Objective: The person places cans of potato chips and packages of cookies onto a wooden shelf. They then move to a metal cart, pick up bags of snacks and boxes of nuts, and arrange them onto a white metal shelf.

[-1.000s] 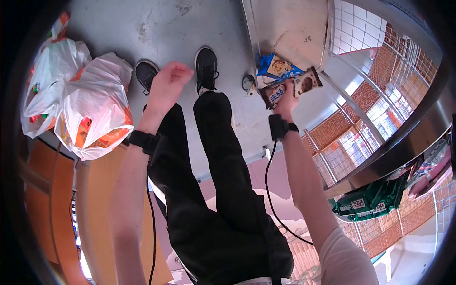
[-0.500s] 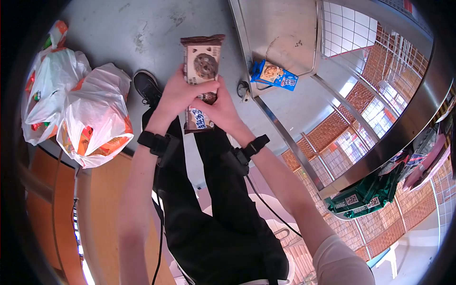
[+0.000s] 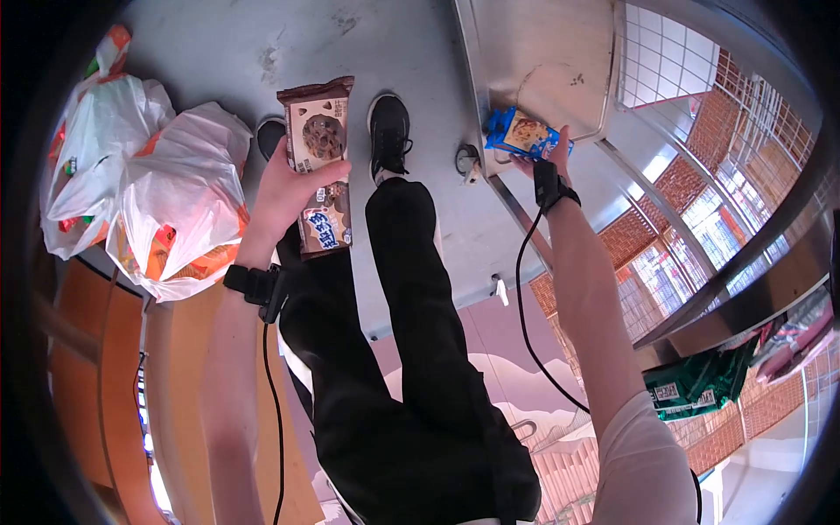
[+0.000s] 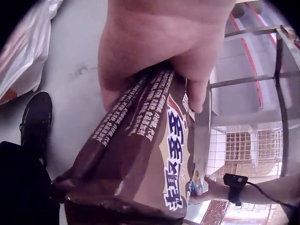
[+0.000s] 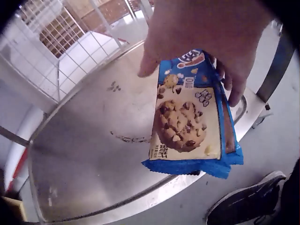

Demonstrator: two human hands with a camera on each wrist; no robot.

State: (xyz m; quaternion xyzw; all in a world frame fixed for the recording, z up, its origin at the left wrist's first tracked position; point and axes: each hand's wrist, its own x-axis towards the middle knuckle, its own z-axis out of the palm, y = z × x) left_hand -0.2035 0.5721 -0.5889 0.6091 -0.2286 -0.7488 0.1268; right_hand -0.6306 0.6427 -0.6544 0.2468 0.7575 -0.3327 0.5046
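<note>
My left hand (image 3: 284, 192) grips brown cookie packets (image 3: 319, 140), held upright over the legs, with the thumb across the front. In the left wrist view the brown wrappers (image 4: 154, 140) appear stacked as a pair, one behind the other. At the corner of a metal shelf tray (image 3: 560, 52), my right hand (image 3: 547, 162) grips blue cookie packets (image 3: 525, 133). The right wrist view shows the thumb on one side of these blue packets (image 5: 187, 122) and fingers on the other; a second wrapper edge shows beneath the top one.
Filled white plastic bags (image 3: 184, 192) stand on the floor at left, beside a wooden panel (image 3: 188, 385). A steel frame and wire grid (image 3: 669, 61) are at right, with green packets (image 3: 700, 385) on a shelf lower down. Black shoes (image 3: 388, 131) stand on the grey floor.
The right hand brought the brown packets from the tray to the left hand, both hands held them, and the left now holds them alone. The right hand has returned to the blue packets.
</note>
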